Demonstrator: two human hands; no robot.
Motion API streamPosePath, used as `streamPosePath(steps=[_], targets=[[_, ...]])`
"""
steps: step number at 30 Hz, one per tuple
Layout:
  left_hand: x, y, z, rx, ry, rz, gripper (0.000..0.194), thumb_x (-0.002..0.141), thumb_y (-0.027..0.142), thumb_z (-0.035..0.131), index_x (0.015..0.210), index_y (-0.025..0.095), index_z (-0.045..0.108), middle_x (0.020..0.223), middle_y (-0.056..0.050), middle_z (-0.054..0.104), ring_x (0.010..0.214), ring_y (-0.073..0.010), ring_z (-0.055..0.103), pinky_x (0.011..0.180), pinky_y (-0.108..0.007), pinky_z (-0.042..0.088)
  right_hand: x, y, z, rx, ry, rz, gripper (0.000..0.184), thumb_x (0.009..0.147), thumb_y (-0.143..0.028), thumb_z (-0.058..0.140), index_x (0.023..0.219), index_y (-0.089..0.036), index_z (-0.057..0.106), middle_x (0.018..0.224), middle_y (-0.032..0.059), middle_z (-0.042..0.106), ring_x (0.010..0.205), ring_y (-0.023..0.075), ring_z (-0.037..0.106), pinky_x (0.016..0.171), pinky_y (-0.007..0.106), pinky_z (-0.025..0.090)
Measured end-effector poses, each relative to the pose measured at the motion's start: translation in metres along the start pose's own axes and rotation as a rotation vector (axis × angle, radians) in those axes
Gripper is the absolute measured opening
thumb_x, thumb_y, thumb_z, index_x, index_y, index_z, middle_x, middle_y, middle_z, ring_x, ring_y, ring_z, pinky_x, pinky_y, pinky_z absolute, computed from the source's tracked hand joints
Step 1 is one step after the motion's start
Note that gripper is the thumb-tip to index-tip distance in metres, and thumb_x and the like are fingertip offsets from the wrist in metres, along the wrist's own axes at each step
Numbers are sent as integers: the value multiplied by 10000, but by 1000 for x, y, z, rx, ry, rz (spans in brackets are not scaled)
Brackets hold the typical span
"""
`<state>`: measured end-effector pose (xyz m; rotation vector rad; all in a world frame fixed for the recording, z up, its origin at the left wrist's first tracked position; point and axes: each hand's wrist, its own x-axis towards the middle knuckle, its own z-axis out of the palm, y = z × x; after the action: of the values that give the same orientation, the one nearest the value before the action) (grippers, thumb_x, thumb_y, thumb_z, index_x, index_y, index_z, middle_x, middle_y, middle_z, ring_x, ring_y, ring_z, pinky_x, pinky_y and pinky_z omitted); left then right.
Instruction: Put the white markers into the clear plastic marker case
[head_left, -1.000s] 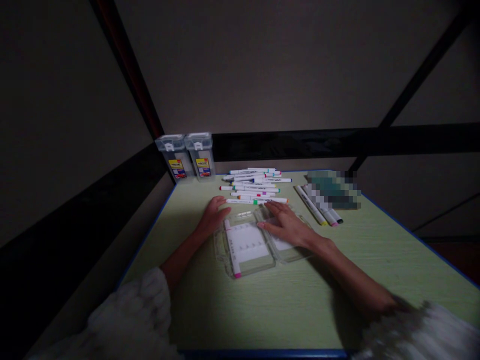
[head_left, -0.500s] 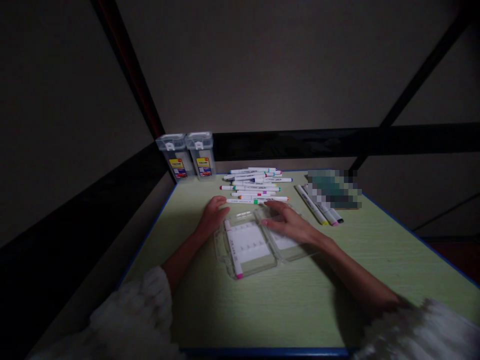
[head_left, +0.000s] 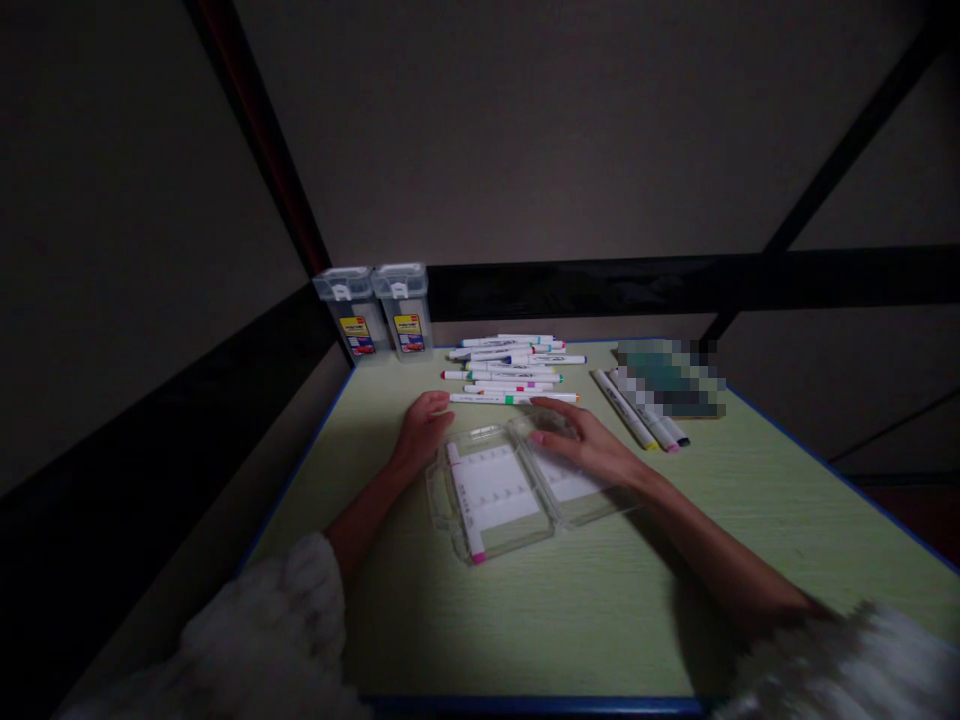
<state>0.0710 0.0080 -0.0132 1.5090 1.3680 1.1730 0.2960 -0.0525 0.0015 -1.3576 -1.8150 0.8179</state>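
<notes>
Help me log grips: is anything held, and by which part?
Cannot be told: left hand and right hand are at opposite ends of the green-banded marker.

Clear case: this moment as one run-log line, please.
clear case: open, pink-ended marker inside | left hand: open, by left end of green-banded marker | right hand: open, over case's right half

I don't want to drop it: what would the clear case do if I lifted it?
The clear case looks thin, so it's probably light. Its halves lie open, so one might flop. The marker inside could slide out if tipped.
</notes>
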Motion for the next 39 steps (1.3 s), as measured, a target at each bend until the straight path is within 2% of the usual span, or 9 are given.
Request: streamPosePath(steps=[3,9,16,20,23,27,30,36,39], targets=[[1,-2,0,-51,28,-3,241,579,136,553,821,140,552,920,-68,650,873,-177,601,798,-315,468,-2,-6,-1,-21,33,-25,520,729,-399,561,1190,-175,470,1239,107,495,1141,251,445,963,467,328],[-1,0,-3,-182,40,6,287,592,197,594,861,98,587,950,-108,658,821,-171,628,814,-325,482,-2,-7,-1,22,58,-32,496,732,-387,552,1182,-194,471,1263,90,471,1174,241,409,971,448,330],[-8,11,-4,-87,131,42,290,597,220,639,854,86,638,883,-80,684,819,-181,634,816,-323,488,2,-1,3,298,99,-91,483,709,-369,588,1144,-193,472,1280,97,439,1172,207,416,1022,414,276],[-10,14,-3,-46,161,22,279,599,191,639,865,108,653,849,-47,693,795,-184,637,784,-321,499,2,-3,2,343,128,-123,415,720,-347,587,1097,-201,494,1256,93,434,1135,198,451,1009,389,309],[-13,16,-4,-33,163,66,209,603,177,632,806,141,671,834,-29,695,778,-179,634,760,-314,508,2,-6,2,356,143,-135,384,717,-355,589,1064,-210,512,1220,85,445,1118,199,464,1001,390,324],[-17,20,-4,-41,116,125,188,580,212,663,749,131,681,829,-51,689,753,-183,633,737,-310,509,2,-8,2,390,146,-143,386,701,-374,603,1047,-220,528,1218,80,439,1122,209,461,994,392,331],[-19,23,-3,-65,67,121,178,555,221,680,708,128,679,786,-52,688,728,-187,635,707,-309,509,3,-7,1,406,170,-126,385,704,-384,598,1051,-229,534,1230,76,444,1121,213,465,979,396,347],[-25,26,1,-125,-128,-17,185,521,220,692,680,137,649,615,-22,675,632,-190,643,610,-293,503,4,-6,0,445,220,-177,340,726,-334,582,1051,-242,540,1299,60,399,1151,216,437,972,398,352],[-27,27,4,-168,-227,-56,197,505,201,691,679,140,624,606,-18,671,616,-193,647,587,-294,503,4,-7,1,448,210,-196,334,741,-316,564,1066,-253,530,1350,48,335,1169,215,418,986,408,337]])
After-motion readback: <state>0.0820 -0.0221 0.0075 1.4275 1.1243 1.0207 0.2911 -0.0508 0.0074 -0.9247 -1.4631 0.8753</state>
